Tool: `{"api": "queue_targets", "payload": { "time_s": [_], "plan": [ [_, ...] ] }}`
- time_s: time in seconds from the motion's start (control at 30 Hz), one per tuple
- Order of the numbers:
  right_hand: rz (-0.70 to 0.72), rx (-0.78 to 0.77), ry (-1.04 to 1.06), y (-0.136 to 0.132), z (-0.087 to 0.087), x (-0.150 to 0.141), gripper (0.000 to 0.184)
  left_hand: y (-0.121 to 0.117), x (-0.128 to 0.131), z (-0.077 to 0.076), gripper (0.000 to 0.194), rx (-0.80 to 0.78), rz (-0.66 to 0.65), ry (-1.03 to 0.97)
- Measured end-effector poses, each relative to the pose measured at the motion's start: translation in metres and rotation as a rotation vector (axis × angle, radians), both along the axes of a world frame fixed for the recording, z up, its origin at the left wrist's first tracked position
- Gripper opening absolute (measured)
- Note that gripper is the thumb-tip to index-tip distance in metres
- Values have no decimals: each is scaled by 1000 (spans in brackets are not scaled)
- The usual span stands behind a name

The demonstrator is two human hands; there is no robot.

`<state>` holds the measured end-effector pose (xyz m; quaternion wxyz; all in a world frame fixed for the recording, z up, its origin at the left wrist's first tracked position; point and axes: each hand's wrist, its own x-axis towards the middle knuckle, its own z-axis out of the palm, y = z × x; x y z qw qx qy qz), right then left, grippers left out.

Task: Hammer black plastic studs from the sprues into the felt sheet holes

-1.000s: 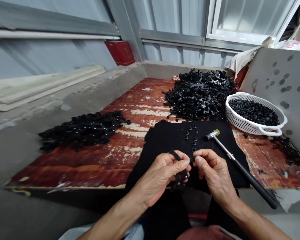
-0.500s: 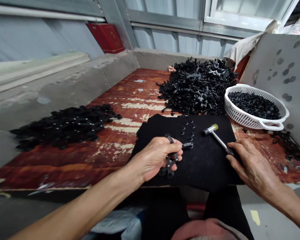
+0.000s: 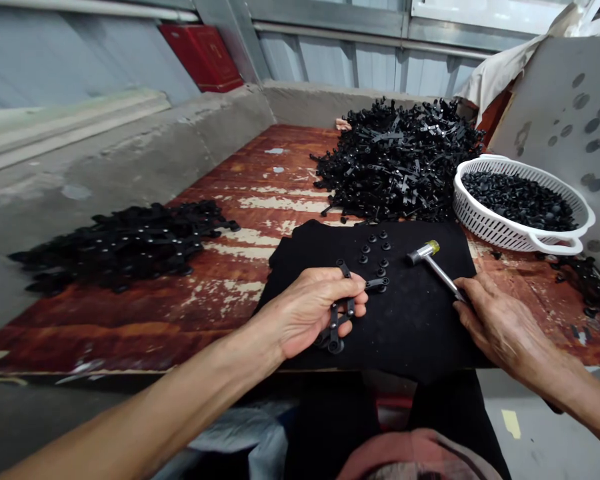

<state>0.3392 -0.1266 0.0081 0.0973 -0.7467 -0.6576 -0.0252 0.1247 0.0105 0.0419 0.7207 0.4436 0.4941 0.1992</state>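
Black jointed linkage (image 3: 334, 323) pinched in the left hand (image 3: 315, 300), over a black cloth (image 3: 405, 327).
Thumb and fingers close on it near small black caps (image 3: 384, 246); the right hand (image 3: 503, 317) is closed round the shaft of a hammer (image 3: 441, 275), and a white basket (image 3: 495, 229) of black parts (image 3: 520, 200) stands farther right on the tabletop (image 3: 155, 327).

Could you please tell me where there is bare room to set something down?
Bare tabletop lies between the left heap of black parts and the black cloth; the cloth is bare between the left hand and right hand. The back right, with the big pile and white basket, is crowded.
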Motion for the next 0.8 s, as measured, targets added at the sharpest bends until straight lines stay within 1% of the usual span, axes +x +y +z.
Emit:
{"api": "queue_targets", "payload": {
  "time_s": [0.2, 0.57, 0.8],
  "plan": [
    [4, -24, 8, 0, 1, 2, 23, 1, -1, -1, 5, -4, 23, 21],
    [-6, 16, -28, -1, -3, 1, 25, 3, 0, -3, 5, -2, 33, 7],
    [-9, 19, -13, -2, -4, 0, 25, 3, 0, -3, 7, -4, 42, 13]
  ]
}}
